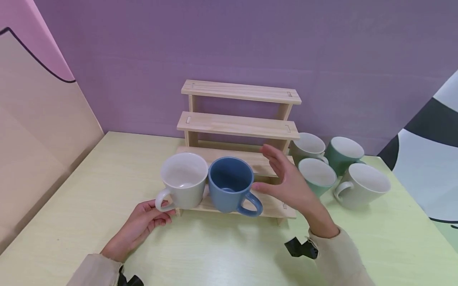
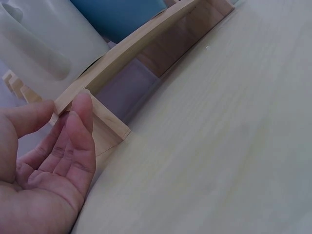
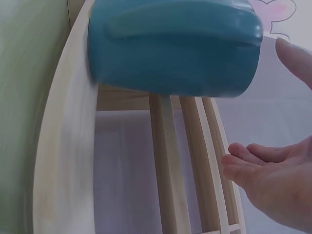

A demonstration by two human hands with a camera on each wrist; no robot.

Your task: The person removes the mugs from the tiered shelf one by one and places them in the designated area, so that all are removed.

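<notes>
A wooden step shelf [image 1: 236, 125] stands against the wall, with a white mug [image 1: 189, 198] and a blue mug [image 1: 222, 198] side by side on its lowest step. My left hand [image 1: 137, 226] is at that step's left end, below the white mug's handle; in the left wrist view, thumb and fingers [image 2: 80, 129] pinch the board's corner. Just right of the blue mug, my right hand [image 1: 288, 180] has its thumb and fingers spread apart. The right wrist view shows a gap between those fingers [image 3: 243, 170] and the blue mug [image 3: 175, 68].
Several mugs stand right of the shelf: a white mug [image 1: 365, 190] in front, a green mug [image 1: 316, 174] beside it, another green mug [image 1: 341, 157] and a white mug [image 1: 304, 149] behind. Purple wall [image 1: 243, 39] rises behind the pale table [image 1: 214, 254].
</notes>
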